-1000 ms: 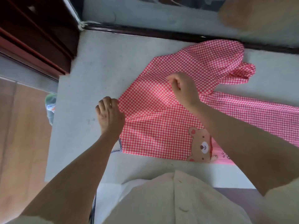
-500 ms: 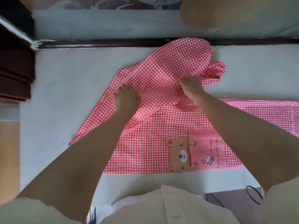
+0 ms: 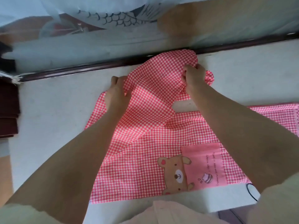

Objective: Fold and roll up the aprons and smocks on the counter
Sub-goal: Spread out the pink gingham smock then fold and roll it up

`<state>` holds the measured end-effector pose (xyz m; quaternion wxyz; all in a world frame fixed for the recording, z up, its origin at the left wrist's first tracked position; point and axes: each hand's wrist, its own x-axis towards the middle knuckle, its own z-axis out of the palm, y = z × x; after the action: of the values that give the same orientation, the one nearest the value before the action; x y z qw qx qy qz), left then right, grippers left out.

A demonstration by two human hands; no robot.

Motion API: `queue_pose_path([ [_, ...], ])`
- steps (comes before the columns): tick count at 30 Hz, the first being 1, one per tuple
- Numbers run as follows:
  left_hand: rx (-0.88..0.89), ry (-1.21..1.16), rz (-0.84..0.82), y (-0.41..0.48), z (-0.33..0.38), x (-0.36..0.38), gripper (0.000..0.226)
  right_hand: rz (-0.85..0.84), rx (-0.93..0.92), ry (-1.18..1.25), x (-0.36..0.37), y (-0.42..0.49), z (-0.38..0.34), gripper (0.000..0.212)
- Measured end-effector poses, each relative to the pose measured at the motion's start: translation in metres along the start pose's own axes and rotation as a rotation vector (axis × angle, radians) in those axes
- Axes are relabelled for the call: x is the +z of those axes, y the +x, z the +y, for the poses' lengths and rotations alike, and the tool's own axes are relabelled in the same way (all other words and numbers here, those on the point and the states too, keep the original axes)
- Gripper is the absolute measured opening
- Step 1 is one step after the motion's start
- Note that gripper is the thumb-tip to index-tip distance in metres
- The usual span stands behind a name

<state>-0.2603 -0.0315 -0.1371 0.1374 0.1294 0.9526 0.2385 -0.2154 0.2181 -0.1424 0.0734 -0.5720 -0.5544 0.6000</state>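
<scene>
The checked smock point(image 3: 145, 151) lies spread on the counter point(image 3: 56, 110) at the centre of the frame. The left hand point(image 3: 116, 94) and right hand point(image 3: 193, 76) each pinch its raised upper flap, likely to fold it squarely over the body.

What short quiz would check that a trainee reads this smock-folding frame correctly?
1. True or false: the smock lies fully rolled up on the counter.
2. Multiple choice: what is printed beside the pink pocket? A. a bear B. a cat C. a flower
3. Short answer: of the left hand and the right hand, how many grip the smock's cloth?

Key: 1. False, it is spread out, with only its upper part being folded over. 2. A. 3. Two, both hands hold the folded upper part.
</scene>
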Motion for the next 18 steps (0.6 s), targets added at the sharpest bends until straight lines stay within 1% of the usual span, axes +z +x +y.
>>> queue_pose_path([
  [1, 0.021, 0.001, 0.014, -0.002, -0.001, -0.003, 0.033, -0.048, -0.018, 0.015, -0.005, -0.004, 0.001, 0.017],
  [2, 0.024, -0.002, 0.025, -0.006, -0.002, -0.006, 0.027, -0.072, -0.041, 0.012, -0.01, -0.011, 0.0, 0.008],
  [4, 0.011, -0.012, 0.037, -0.015, -0.003, -0.014, 0.017, -0.081, -0.104, 0.017, -0.021, -0.027, 0.0, 0.008],
  [5, 0.014, -0.011, 0.041, -0.02, -0.004, -0.017, 0.015, -0.071, -0.122, 0.031, -0.025, -0.035, -0.001, 0.01],
  [7, 0.074, -0.014, 0.077, -0.034, -0.003, -0.027, 0.016, -0.063, -0.143, 0.074, -0.037, -0.054, -0.004, 0.013],
  [9, 0.176, -0.053, 0.123, -0.05, 0.001, -0.038, 0.021, -0.046, -0.162, 0.074, -0.05, -0.07, -0.005, 0.013],
  [11, 0.347, -0.114, 0.106, -0.071, 0.007, -0.05, 0.02, -0.055, -0.149, 0.039, -0.063, -0.084, -0.004, 0.012],
  [13, 0.623, -0.076, 0.005, -0.093, 0.013, -0.056, 0.016, -0.109, -0.038, 0.027, -0.073, -0.095, 0.001, 0.012],
  [15, 0.868, 0.098, -0.123, -0.123, 0.015, -0.054, 0.014, -0.163, 0.053, 0.038, -0.085, -0.116, 0.015, 0.012],
  [16, 0.934, 0.181, -0.2, -0.141, 0.016, -0.051, 0.015, -0.202, 0.064, 0.049, -0.091, -0.131, 0.023, 0.018],
  [18, 0.99, 0.281, -0.356, -0.172, 0.014, -0.036, 0.019, -0.323, 0.098, 0.048, -0.101, -0.155, 0.041, 0.044],
])
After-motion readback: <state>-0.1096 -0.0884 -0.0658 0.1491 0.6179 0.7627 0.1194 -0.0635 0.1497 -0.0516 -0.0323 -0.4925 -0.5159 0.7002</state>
